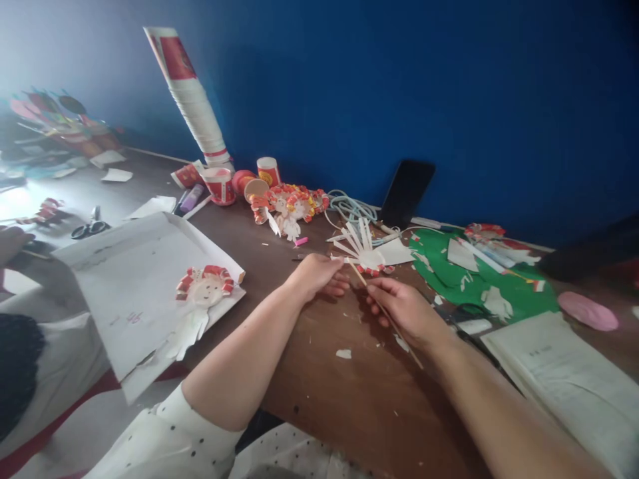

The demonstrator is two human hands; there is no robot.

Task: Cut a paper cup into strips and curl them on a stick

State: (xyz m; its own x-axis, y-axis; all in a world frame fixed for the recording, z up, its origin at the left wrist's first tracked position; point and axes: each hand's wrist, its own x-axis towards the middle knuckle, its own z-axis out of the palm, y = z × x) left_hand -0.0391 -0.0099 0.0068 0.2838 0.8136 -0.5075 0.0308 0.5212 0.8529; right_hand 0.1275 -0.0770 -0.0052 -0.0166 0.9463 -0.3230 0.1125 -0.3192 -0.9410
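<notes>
A paper cup cut into strips (370, 259) lies splayed on the table, with white strips fanned out at the back and red-and-white curled ones at the front. Fingers of my left hand (319, 274) close on one of its strips at the left side. Between the thumb and fingers of my right hand (399, 309) is a thin wooden stick (412, 352), slanting across the tabletop. The stick's far tip reaches the strip beside my left fingertips; whether it presses on the strip is hard to see.
Curled cup pieces (289, 203) and paper cups (218, 186) stand behind, beside a tall cup stack (197, 113). A phone (408, 193) leans on the blue wall. Green sheet (434, 266), notebook (569, 372) and pink oval (588, 311) lie right; a white folder (134, 286), scissors (91, 225) and another person's hand (12, 245) left.
</notes>
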